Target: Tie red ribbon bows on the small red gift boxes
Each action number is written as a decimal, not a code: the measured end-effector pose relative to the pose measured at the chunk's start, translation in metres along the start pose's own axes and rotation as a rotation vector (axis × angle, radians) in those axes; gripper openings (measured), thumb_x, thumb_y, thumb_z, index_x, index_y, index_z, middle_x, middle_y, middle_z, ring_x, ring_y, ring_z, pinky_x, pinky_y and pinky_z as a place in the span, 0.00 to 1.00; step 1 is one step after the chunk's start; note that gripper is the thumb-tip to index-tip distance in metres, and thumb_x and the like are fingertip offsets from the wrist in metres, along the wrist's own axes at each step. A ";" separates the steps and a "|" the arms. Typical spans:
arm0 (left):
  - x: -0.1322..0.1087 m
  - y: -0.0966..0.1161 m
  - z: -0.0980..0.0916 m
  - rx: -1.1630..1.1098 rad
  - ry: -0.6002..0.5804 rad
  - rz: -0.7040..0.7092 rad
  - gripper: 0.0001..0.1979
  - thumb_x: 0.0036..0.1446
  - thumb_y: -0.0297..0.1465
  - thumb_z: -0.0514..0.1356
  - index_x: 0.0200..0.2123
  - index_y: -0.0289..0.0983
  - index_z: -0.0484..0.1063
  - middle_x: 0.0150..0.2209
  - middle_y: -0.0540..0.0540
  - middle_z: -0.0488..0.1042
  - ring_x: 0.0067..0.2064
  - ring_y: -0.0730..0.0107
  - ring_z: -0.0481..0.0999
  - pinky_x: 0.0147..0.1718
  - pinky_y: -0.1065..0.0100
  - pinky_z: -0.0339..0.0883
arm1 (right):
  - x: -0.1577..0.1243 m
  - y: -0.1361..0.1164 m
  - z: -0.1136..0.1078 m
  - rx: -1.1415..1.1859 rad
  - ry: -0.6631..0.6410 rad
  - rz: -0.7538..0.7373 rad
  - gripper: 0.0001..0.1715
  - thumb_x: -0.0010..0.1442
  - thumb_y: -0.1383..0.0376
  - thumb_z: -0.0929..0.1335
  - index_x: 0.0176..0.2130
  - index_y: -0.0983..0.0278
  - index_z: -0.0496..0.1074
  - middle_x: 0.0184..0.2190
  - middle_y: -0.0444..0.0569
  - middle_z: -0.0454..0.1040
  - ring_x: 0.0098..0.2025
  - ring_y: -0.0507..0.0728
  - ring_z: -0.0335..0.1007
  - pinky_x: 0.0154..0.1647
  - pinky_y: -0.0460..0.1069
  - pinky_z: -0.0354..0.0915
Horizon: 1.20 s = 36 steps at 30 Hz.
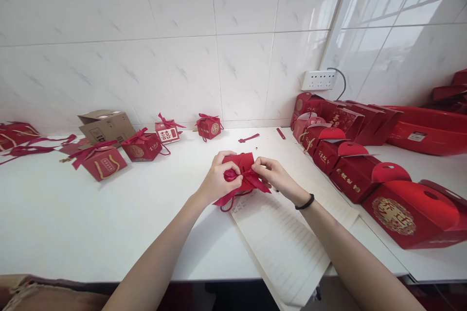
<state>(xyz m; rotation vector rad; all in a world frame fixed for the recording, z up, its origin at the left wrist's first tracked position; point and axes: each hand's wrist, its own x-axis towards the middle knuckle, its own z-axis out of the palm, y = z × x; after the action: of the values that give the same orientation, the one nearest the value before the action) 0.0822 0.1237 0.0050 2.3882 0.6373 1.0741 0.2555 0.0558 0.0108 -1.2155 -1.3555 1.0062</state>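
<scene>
A small red gift box (243, 161) with a red ribbon (251, 182) sits at the middle of the white table (73, 223). My left hand (218, 180) grips the box's left side, its fingers pinched on the ribbon at the top. My right hand (273, 175) pinches the ribbon from the right side; a black band circles that wrist. Ribbon tails hang down toward me over a lined sheet of paper (288, 243).
Several finished red boxes with ribbons (104, 161) and a brown carton (105, 125) stand at the back left. A row of larger red boxes (350, 170) runs along the right. A red basin (426, 129) and a wall socket (318, 79) are at the far right.
</scene>
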 end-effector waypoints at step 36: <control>0.001 -0.015 -0.020 -0.162 -0.071 0.029 0.08 0.45 0.22 0.54 0.30 0.37 0.65 0.54 0.39 0.63 0.60 0.55 0.59 0.49 0.59 0.66 | 0.010 0.029 0.007 -0.122 0.149 -0.140 0.20 0.59 0.55 0.64 0.48 0.63 0.62 0.50 0.54 0.67 0.53 0.59 0.64 0.50 0.56 0.65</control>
<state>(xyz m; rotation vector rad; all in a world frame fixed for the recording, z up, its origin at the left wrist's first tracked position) 0.0633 0.1405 0.0088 2.2909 0.4742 1.0071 0.2526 0.0697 -0.0170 -1.2414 -1.3798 0.7289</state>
